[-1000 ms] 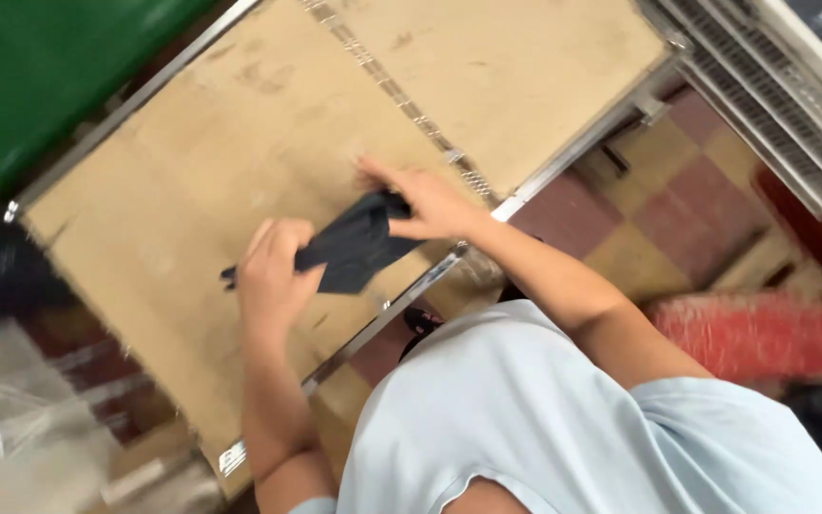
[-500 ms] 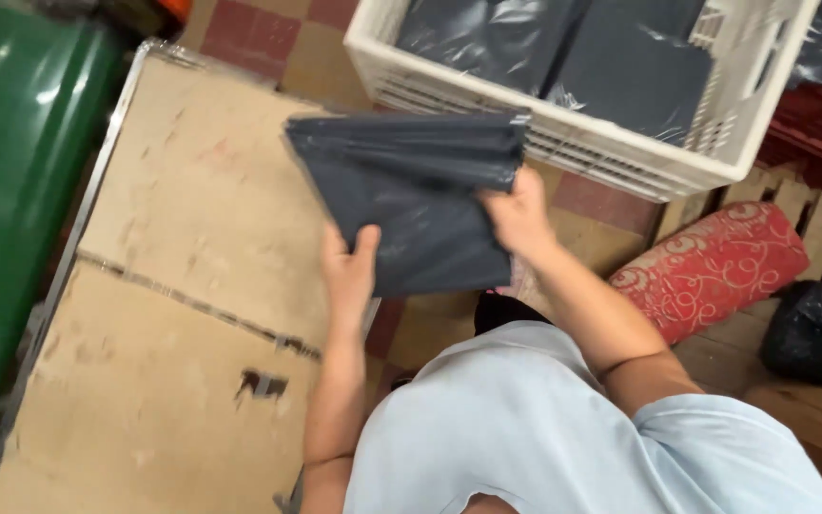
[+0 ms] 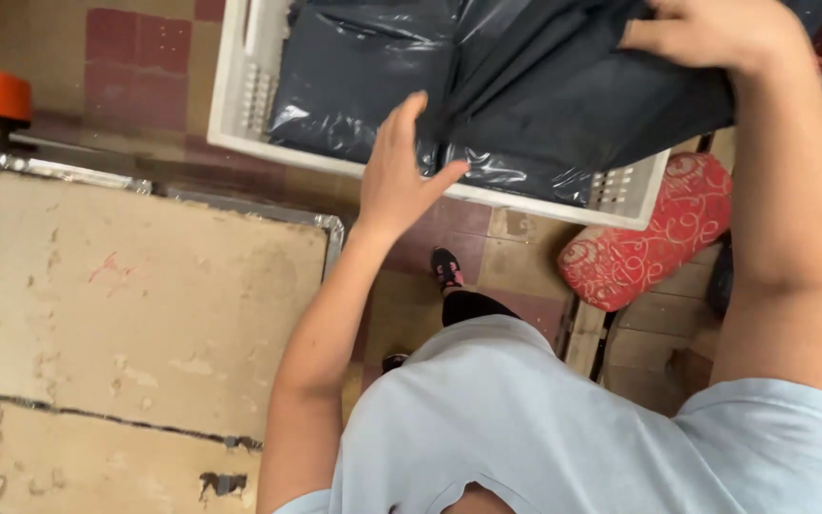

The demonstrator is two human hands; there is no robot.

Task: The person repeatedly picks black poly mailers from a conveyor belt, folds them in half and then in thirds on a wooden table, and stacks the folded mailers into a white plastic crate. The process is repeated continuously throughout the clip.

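Both hands (image 3: 563,105) on dark plastic bag (image 3: 563,86), over white crate (image 3: 240,86), worn table (image 3: 145,314) beside
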